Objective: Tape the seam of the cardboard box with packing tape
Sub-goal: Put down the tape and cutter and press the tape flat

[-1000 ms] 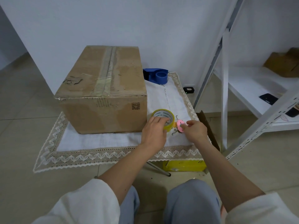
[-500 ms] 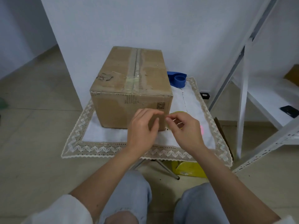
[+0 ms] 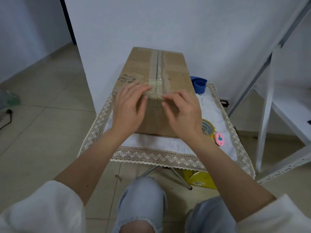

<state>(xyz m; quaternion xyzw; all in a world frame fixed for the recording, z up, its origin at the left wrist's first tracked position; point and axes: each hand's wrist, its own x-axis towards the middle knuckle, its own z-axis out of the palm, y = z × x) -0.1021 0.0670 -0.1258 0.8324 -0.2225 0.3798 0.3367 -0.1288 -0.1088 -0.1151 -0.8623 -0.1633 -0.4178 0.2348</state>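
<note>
Where they met low before, both hands (image 3: pixel 158 111) now at box (image 3: pixel 156 71) edge.

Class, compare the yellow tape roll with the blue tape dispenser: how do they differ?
The yellow tape roll lies at the box's near right corner; the blue tape dispenser sits further back beside the box. The roll bears printed lettering; the dispenser looks plain. Both rest on the lace-edged cloth, untouched by either hand.

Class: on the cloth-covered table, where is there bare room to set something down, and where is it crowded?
Bare cloth runs between the cardboard box and the near lace edge. Right of the box is crowded: tape roll, pink cutter, blue dispenser.
</note>
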